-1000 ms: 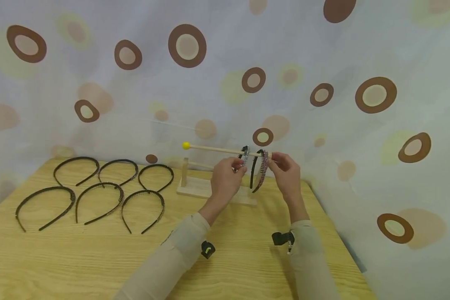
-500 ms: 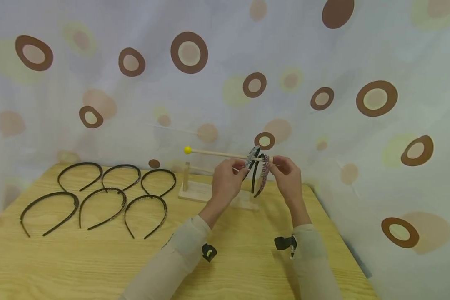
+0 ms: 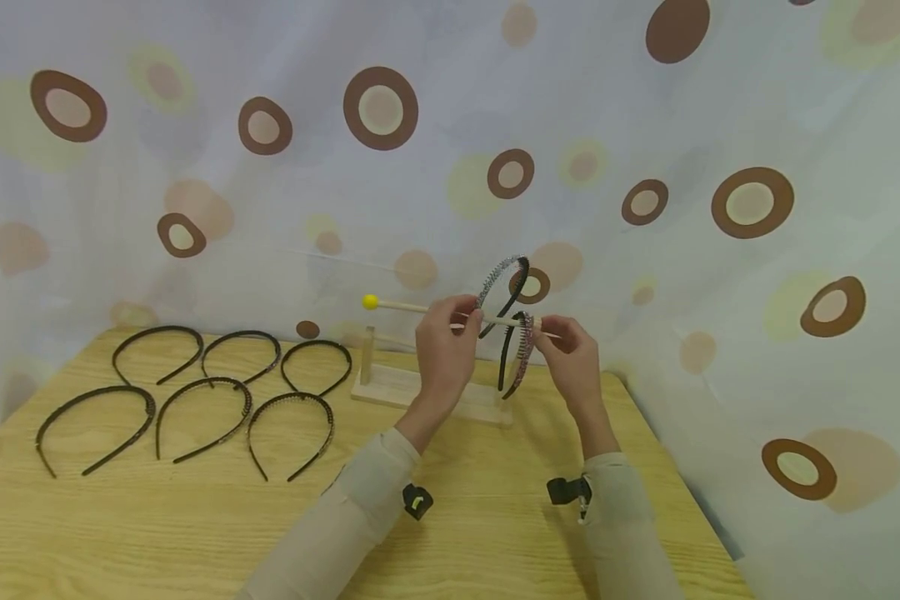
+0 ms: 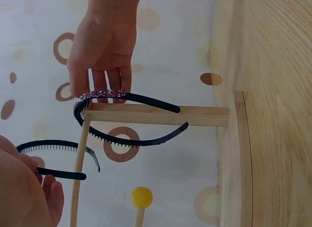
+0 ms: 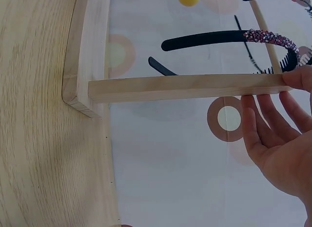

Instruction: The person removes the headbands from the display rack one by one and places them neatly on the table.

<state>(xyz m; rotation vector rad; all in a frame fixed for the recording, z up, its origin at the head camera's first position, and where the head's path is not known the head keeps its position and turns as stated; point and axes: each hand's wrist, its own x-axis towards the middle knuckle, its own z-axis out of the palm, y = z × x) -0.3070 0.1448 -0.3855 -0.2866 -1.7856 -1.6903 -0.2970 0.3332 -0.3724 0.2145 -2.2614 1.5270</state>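
Note:
My left hand (image 3: 446,350) pinches a silver-glitter black headband (image 3: 501,271) by its side. The headband is raised and tilted at the upper rod (image 3: 405,307) of a wooden stand (image 3: 390,382); its toothed inner side shows in the left wrist view. A pink-glitter headband (image 3: 526,354) hangs over the same rod close to the upright post (image 5: 185,86). At the top of that post, my right hand (image 3: 573,367) grips the wood between thumb and fingers. The left fingers partly hide the rod and the silver headband.
Several black headbands (image 3: 251,403) lie in two rows on the left of the wooden table (image 3: 195,533). A yellow ball (image 3: 371,302) caps the upper rod's left end. A lower rod with its own yellow ball (image 4: 142,197) is below. A patterned wall covering (image 3: 307,192) stands behind.
My left hand has turned and lifted the silver headband, so its arch now rises above the rod and leans right. My right hand stays at the post; the pink-glitter headband still hangs there.

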